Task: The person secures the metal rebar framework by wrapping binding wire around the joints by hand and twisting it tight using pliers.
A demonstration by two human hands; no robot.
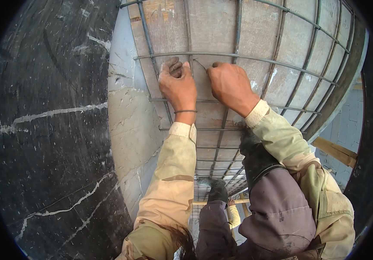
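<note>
My right hand (233, 83) is closed in a fist, pinching a thin tie wire (200, 63). The wire runs from its fingertips to a crossing of the steel rebar grid (214, 54). Left of that crossing, just below the horizontal bar, is my left hand (180, 86). Its dirty fingers are loosely curled, with the thumb standing apart from them, and nothing shows between them. A dark band circles the left wrist. Behind the bars lie wooden boards (260, 39) forming a curved surface.
A black, white-streaked panel (47, 143) rises on the left beside a rough plaster strip (128, 117). At right are a curved edge (342, 99) and a wooden beam (336, 151). Below, my boots (217, 190) rest on the grid; another person's yellow sleeve (234, 216) shows further down.
</note>
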